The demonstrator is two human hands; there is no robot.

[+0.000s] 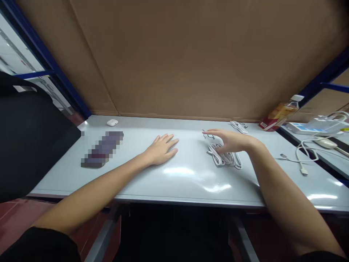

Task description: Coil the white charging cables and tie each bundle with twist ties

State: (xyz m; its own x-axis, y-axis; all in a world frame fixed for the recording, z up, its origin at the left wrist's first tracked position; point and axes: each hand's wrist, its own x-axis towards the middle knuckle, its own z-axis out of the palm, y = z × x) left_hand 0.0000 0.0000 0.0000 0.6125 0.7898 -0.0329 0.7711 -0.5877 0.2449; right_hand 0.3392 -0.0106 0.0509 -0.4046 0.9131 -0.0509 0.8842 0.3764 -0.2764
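Observation:
My left hand (162,150) lies flat on the grey tabletop (163,185), palm down with its fingers spread and nothing in it. Over a coiled white cable bundle (223,157) hangs my right hand (227,140), its thumb and forefinger well apart. The thumb tip overlaps the coils; I cannot tell whether it touches them. Short black twist ties (209,136) lie just beyond the bundle, by the right forefinger tip. Part of the bundle is hidden under the hand.
Another white cable coil (239,127) lies near the brown back panel (174,58). A white earphone case (112,122) and a blurred dark object (105,149) are at left. A drink bottle (282,112) and a loose white cable (300,156) are at right. A black bag-like shape (32,138) covers the left edge.

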